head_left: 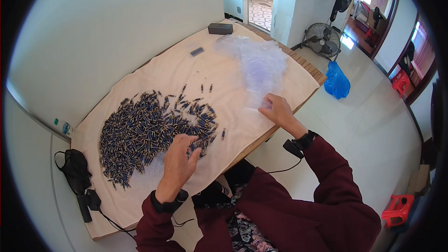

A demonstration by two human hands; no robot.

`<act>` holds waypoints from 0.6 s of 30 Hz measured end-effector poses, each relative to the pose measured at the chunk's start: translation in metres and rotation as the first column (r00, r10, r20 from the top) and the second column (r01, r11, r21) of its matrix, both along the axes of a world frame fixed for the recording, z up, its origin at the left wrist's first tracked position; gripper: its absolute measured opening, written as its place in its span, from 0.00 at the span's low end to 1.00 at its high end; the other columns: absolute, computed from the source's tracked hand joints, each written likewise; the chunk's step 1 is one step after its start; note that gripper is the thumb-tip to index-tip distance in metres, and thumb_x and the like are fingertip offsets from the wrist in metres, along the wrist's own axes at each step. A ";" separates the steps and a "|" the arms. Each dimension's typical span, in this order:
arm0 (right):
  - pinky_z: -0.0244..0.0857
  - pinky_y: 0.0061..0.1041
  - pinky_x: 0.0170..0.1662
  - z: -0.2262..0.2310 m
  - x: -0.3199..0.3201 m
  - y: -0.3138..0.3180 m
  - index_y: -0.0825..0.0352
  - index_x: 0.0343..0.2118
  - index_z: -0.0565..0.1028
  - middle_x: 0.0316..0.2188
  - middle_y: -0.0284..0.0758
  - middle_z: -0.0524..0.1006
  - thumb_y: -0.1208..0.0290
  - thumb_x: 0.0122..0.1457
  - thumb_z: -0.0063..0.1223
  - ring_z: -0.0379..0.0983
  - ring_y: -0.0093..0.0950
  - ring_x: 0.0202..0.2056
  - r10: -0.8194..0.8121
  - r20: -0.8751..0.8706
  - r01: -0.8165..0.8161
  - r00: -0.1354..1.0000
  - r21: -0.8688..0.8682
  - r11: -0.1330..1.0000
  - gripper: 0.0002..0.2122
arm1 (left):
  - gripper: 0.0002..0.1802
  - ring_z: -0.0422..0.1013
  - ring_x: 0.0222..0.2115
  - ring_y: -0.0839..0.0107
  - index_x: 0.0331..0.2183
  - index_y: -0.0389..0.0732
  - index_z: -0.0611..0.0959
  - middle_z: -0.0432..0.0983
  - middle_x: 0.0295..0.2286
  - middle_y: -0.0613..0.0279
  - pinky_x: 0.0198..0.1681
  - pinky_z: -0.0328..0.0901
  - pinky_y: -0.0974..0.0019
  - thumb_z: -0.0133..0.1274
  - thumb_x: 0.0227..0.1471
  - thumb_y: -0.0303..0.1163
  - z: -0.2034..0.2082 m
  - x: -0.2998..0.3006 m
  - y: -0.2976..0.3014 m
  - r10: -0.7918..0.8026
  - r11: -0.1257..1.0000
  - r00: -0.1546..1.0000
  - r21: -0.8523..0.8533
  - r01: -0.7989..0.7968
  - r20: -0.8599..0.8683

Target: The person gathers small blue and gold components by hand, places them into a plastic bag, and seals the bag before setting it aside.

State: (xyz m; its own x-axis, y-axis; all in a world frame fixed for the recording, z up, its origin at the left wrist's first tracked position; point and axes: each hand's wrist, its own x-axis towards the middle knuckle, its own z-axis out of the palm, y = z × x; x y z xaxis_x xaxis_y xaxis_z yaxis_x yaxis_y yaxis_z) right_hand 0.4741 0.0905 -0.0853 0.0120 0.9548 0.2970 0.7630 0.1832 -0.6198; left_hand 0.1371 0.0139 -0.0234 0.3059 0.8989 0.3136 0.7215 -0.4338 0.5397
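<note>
My left hand (181, 158) hovers over the near right edge of a big heap of small dark-blue cylinders (140, 133) with brass-coloured ends. Its thumb and fingers are apart, with nothing visible between them. At the near end of a stack of clear plastic bags (261, 63), my right hand (279, 112) has its fingers curled and the thumb pressed in on the bag edge. How much plastic it grips is hard to make out. A few single cylinders (223, 134) lie loose beside the heap.
A cream cloth (154, 77) covers the table against the wall. On it are a black box (220, 29), a small grey block (196, 52) and a black pouch (74, 170). Beyond the table edge stand a blue bag (337, 81) and a floor fan (322, 39). A cable trails near each wrist.
</note>
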 end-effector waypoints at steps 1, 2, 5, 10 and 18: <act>0.67 0.31 0.34 0.002 -0.003 0.000 0.69 0.27 0.72 0.24 0.38 0.76 0.65 0.44 0.63 0.74 0.36 0.30 0.005 0.004 -0.005 1.000 -0.003 1.000 0.14 | 0.21 0.69 0.29 0.67 0.43 0.37 0.76 0.72 0.35 0.56 0.32 0.65 0.69 0.59 0.44 0.24 0.001 0.001 -0.006 -0.007 0.997 0.999 -0.077 0.011 0.050; 0.66 0.28 0.33 0.005 -0.006 -0.002 0.70 0.27 0.73 0.23 0.36 0.76 0.65 0.47 0.63 0.73 0.31 0.28 0.055 -0.098 -0.055 0.994 0.002 0.998 0.13 | 0.21 0.69 0.28 0.69 0.43 0.37 0.76 0.73 0.34 0.57 0.31 0.65 0.70 0.59 0.44 0.24 0.000 0.003 -0.010 -0.010 0.988 0.995 -0.153 0.026 0.102; 0.64 0.22 0.30 0.017 -0.026 -0.013 0.71 0.27 0.73 0.22 0.32 0.74 0.66 0.51 0.61 0.70 0.22 0.26 0.168 -0.298 -0.167 0.940 0.027 0.986 0.12 | 0.21 0.69 0.31 0.71 0.44 0.38 0.76 0.74 0.34 0.58 0.32 0.65 0.70 0.58 0.45 0.24 -0.005 0.004 -0.020 -0.004 0.959 0.989 -0.280 0.046 0.149; 0.61 0.16 0.30 0.050 -0.080 -0.040 0.71 0.32 0.77 0.23 0.27 0.73 0.73 0.57 0.56 0.67 0.14 0.27 0.264 -0.707 -0.467 0.656 -0.105 0.878 0.06 | 0.21 0.69 0.35 0.73 0.46 0.37 0.76 0.74 0.38 0.60 0.34 0.65 0.71 0.57 0.47 0.26 -0.008 0.001 -0.019 0.084 0.979 0.962 -0.200 -0.031 0.260; 0.55 0.13 0.28 0.047 -0.125 -0.046 0.69 0.29 0.79 0.28 0.26 0.71 0.74 0.54 0.60 0.62 0.12 0.27 0.455 -0.744 -0.664 0.489 0.021 0.748 0.04 | 0.24 0.66 0.37 0.75 0.49 0.36 0.74 0.71 0.40 0.61 0.36 0.63 0.73 0.58 0.49 0.30 -0.001 -0.008 -0.027 0.052 0.980 0.896 -0.193 0.038 0.440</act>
